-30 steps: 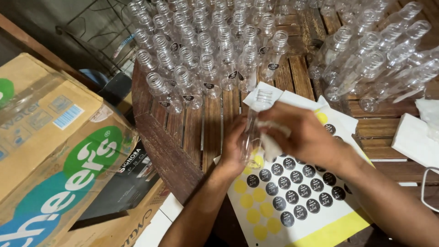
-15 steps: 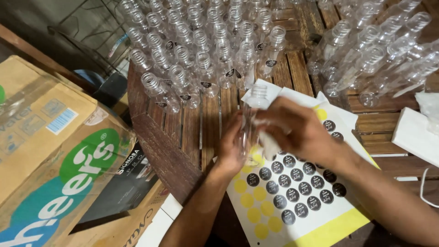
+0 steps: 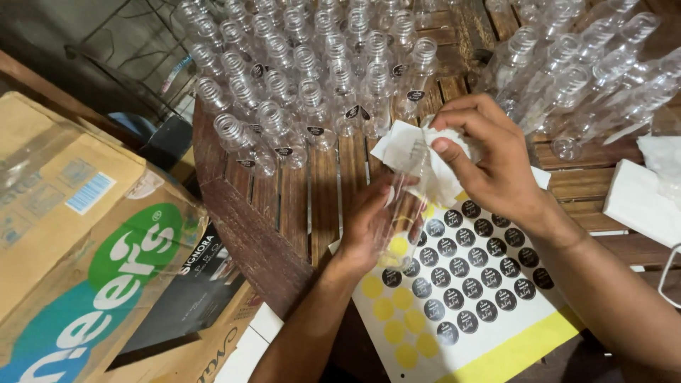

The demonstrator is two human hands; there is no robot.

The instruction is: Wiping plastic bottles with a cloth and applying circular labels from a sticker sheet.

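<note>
My left hand grips a clear plastic bottle, tilted over the wooden table. My right hand holds a crumpled white cloth pressed against the bottle's upper part. Under both hands lies a yellow sticker sheet with rows of round black labels; several spots on its left side are bare yellow circles.
Several upright clear bottles, some with black labels, crowd the far side of the round wooden table. More bottles lie on their sides at far right. A white box sits right. Cardboard cartons stand left of the table.
The bottle and both hands stay over the sticker sheet. My right hand has shifted slightly up along the bottle with the cloth.
</note>
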